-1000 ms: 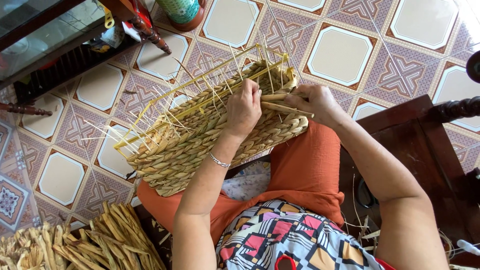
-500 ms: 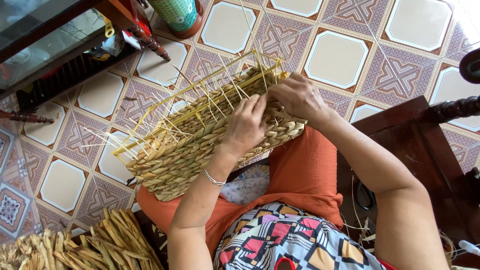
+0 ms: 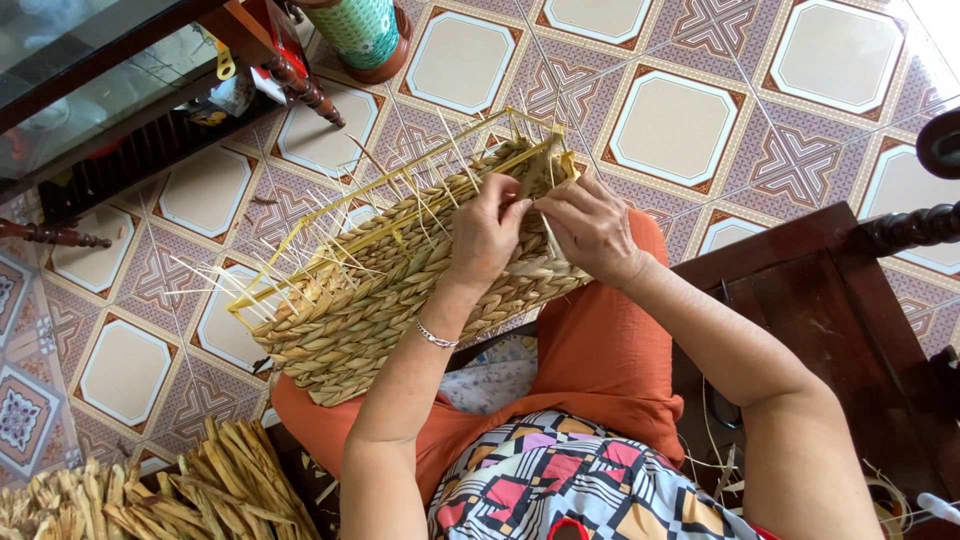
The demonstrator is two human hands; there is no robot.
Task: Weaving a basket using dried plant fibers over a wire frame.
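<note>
Your left hand (image 3: pixel 487 232) and right hand (image 3: pixel 590 232) meet at the top edge of a half-woven straw basket (image 3: pixel 400 285) that rests tilted across your lap, on the orange trousers (image 3: pixel 600 355). Left fingers (image 3: pixel 515 210) are pressed together, pinching a pale braided strand (image 3: pixel 552 240) against the basket wall; right fingers (image 3: pixel 552 205) curl close beside them, and they seem to grip the same strand, though the view does not settle it. Loose yellow stakes (image 3: pixel 330 215) stick up and out from the open rim. A thin bracelet (image 3: pixel 435 336) sits on your left wrist. Floor (image 3: pixel 690 120): glossy patterned tiles, cream octagons framed in purple and brown star motifs, strong glare at upper right. A bundle of dried straw (image 3: pixel 180 495) lies on the floor at lower left. Dark wooden seat (image 3: pixel 830 310) to your right, with a turned spindle (image 3: pixel 915 228) at its edge. Glass-topped desk (image 3: pixel 90 80) at upper left, with a turned wooden leg (image 3: pixel 300 85). A green patterned vessel (image 3: pixel 362 30) stands on the floor at top.
</note>
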